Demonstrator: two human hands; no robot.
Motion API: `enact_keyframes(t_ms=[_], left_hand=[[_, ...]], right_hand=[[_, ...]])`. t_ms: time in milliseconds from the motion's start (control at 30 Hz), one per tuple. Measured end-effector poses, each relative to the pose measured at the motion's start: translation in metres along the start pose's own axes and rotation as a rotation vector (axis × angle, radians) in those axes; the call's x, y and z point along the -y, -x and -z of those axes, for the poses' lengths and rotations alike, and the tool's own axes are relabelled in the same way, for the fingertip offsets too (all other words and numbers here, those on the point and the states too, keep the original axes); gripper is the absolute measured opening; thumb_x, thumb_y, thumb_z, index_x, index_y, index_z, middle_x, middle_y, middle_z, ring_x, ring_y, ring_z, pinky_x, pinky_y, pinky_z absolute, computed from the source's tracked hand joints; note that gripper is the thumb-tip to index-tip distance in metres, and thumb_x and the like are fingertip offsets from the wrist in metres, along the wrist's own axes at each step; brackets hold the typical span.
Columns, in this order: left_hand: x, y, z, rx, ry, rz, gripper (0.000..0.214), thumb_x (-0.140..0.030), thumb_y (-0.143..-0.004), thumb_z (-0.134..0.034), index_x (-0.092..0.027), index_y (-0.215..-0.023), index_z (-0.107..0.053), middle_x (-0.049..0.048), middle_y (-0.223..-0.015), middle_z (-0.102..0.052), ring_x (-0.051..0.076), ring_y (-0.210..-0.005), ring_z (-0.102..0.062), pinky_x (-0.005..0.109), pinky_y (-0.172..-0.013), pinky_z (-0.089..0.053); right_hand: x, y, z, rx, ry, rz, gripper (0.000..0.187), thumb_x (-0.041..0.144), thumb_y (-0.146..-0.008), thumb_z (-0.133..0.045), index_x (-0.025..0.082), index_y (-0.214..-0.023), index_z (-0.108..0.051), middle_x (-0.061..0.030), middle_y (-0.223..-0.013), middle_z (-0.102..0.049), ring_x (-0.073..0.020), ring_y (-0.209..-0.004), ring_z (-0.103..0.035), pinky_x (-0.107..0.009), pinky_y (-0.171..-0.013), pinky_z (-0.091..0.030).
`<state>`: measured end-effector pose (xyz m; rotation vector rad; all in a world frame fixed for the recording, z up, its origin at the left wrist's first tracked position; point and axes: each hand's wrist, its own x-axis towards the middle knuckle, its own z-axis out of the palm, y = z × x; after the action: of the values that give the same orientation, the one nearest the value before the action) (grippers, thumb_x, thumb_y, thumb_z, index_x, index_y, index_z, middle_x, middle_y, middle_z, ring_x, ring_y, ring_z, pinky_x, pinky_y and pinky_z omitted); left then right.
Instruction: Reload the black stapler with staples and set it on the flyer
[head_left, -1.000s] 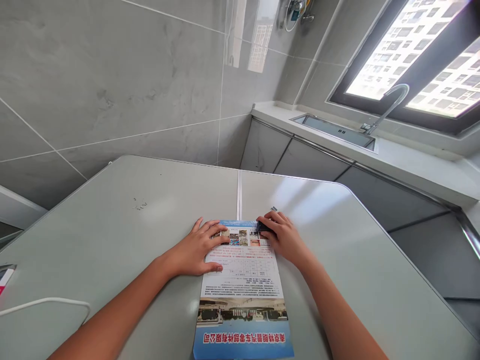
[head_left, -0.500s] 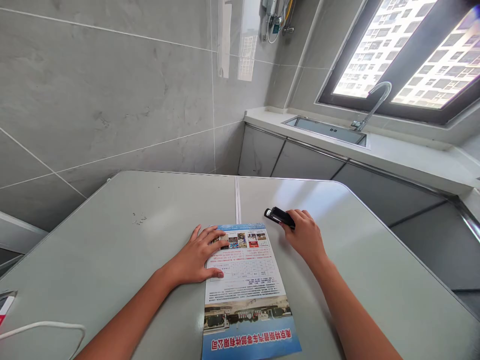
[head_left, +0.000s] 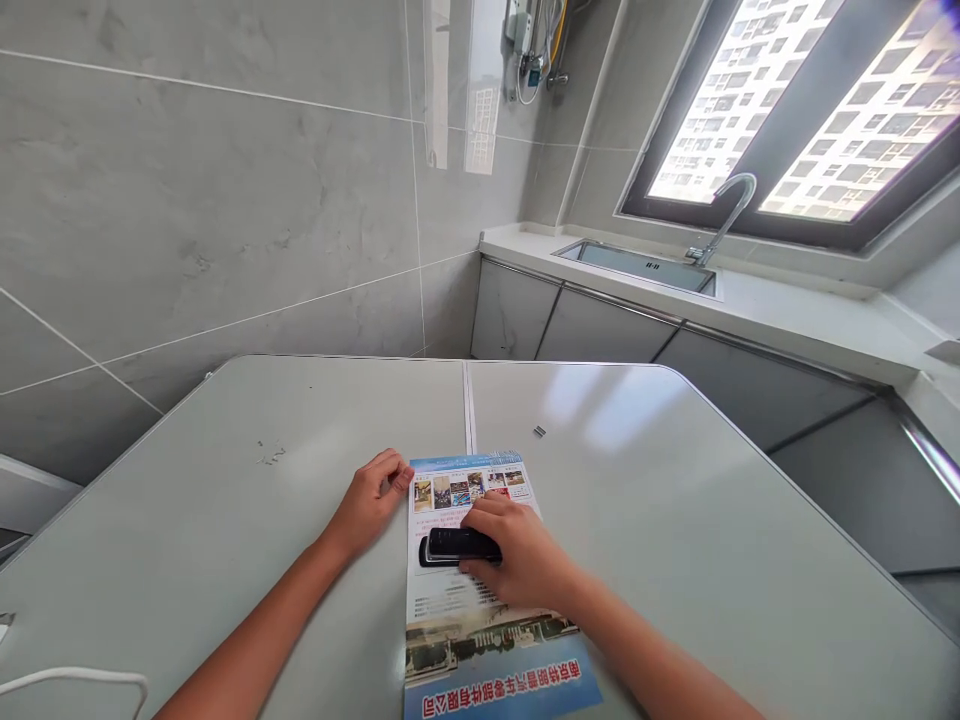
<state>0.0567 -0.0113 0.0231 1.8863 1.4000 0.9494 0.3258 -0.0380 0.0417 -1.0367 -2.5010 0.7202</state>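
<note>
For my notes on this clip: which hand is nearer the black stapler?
Right. The right hand holds the black stapler over the leaflet; the left hand is apart from it, at the leaflet's far left corner.

One stapler (head_left: 457,544), one brochure (head_left: 448,612), one sink (head_left: 634,262)

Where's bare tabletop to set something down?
Biggest: right of the right forearm, out to the table's right edge. Another: left of the left forearm, between scattered bits and white cable. Crowded: leaflet, right hand and black stapler over it, left hand at its corner.
</note>
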Motion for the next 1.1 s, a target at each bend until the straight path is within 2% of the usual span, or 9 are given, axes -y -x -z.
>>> enact_keyframes(t_ms=[133, 300, 500, 567, 700, 767, 900, 967, 1100], left_hand=[[0.016, 0.000, 0.001, 0.011, 0.300, 0.139, 0.055, -0.054, -0.102, -0.045, -0.021, -0.061, -0.029, -0.0041, -0.063, -0.024, 0.013, -0.059, -0.024, 0.029, -0.057, -0.023], [0.018, 0.000, 0.002, -0.051, 0.434, 0.204, 0.057, -0.057, -0.097, -0.049, -0.021, -0.059, -0.028, -0.0038, -0.061, -0.022, 0.012, -0.058, -0.020, 0.029, -0.056, -0.018], [0.011, 0.000, 0.002, 0.014, 0.399, 0.219, 0.059, -0.058, -0.097, -0.050, -0.021, -0.061, -0.021, -0.0038, -0.063, -0.015, 0.013, -0.060, -0.014, 0.031, -0.057, -0.013], [0.011, 0.001, 0.002, 0.027, 0.403, 0.222, 0.059, -0.058, -0.097, -0.050, -0.021, -0.062, -0.020, -0.0036, -0.064, -0.015, 0.013, -0.061, -0.013, 0.031, -0.058, -0.012], [0.012, 0.001, 0.003, 0.021, 0.405, 0.235, 0.059, -0.057, -0.097, -0.050, -0.021, -0.062, -0.021, -0.0035, -0.064, -0.015, 0.013, -0.061, -0.013, 0.032, -0.057, -0.012], [0.011, 0.000, 0.004, 0.005, 0.411, 0.240, 0.059, -0.056, -0.097, -0.051, -0.021, -0.061, -0.022, -0.0035, -0.063, -0.016, 0.013, -0.060, -0.014, 0.031, -0.056, -0.014], [0.013, -0.002, 0.004, -0.055, 0.476, 0.235, 0.058, -0.054, -0.097, -0.052, -0.021, -0.057, -0.025, -0.0033, -0.059, -0.021, 0.013, -0.058, -0.018, 0.031, -0.055, -0.017], [0.014, -0.003, 0.004, -0.080, 0.526, 0.234, 0.058, -0.053, -0.097, -0.052, -0.021, -0.057, -0.024, -0.0036, -0.057, -0.022, 0.013, -0.057, -0.018, 0.030, -0.054, -0.017], [0.016, -0.003, 0.005, -0.085, 0.584, 0.240, 0.059, -0.051, -0.097, -0.053, -0.021, -0.058, -0.022, -0.0046, -0.057, -0.020, 0.012, -0.056, -0.017, 0.030, -0.054, -0.016]], right_hand=[[-0.011, 0.000, 0.014, 0.077, 0.037, -0.014, 0.020, 0.026, -0.077, -0.075, 0.022, -0.088, -0.059, -0.0023, -0.093, -0.066, -0.0206, -0.087, -0.060, -0.029, -0.074, -0.041], [-0.034, 0.009, 0.047, 0.187, 0.075, -0.010, 0.018, 0.021, -0.075, -0.072, 0.022, -0.084, -0.056, 0.0008, -0.087, -0.064, -0.0163, -0.074, -0.056, -0.026, -0.065, -0.037], [-0.054, 0.020, 0.071, 0.279, 0.070, -0.036, 0.019, 0.022, -0.076, -0.074, 0.022, -0.090, -0.061, -0.0005, -0.093, -0.067, -0.0182, -0.078, -0.059, -0.028, -0.069, -0.040], [-0.058, 0.023, 0.076, 0.300, 0.034, -0.040, 0.023, 0.028, -0.077, -0.078, 0.022, -0.093, -0.063, -0.0012, -0.095, -0.067, -0.0189, -0.080, -0.059, -0.029, -0.071, -0.041], [-0.076, 0.027, 0.086, 0.325, -0.178, -0.027, 0.051, 0.061, -0.078, -0.078, 0.023, -0.108, -0.061, -0.0021, -0.098, -0.064, -0.0187, -0.083, -0.057, -0.028, -0.071, -0.043], [-0.097, 0.030, 0.091, 0.153, -0.236, -0.092, 0.051, 0.068, -0.085, -0.066, 0.022, -0.104, -0.059, -0.0022, -0.093, -0.062, -0.0180, -0.080, -0.053, -0.028, -0.070, -0.044], [-0.156, 0.041, 0.094, -0.552, 0.074, -0.567, 0.039, 0.052, -0.095, -0.050, 0.022, -0.071, -0.047, 0.0004, -0.066, -0.051, -0.0159, -0.063, -0.040, -0.030, -0.063, -0.034], [-0.182, 0.047, 0.091, -0.657, 0.212, -0.779, 0.033, 0.044, -0.090, -0.053, 0.023, -0.065, -0.046, -0.0005, -0.063, -0.053, -0.0161, -0.061, -0.041, -0.031, -0.062, -0.032], [-0.203, 0.050, 0.084, -0.626, 0.262, -0.890, 0.028, 0.040, -0.084, -0.055, 0.022, -0.064, -0.051, -0.0029, -0.065, -0.060, -0.0176, -0.062, -0.046, -0.031, -0.060, -0.029]])
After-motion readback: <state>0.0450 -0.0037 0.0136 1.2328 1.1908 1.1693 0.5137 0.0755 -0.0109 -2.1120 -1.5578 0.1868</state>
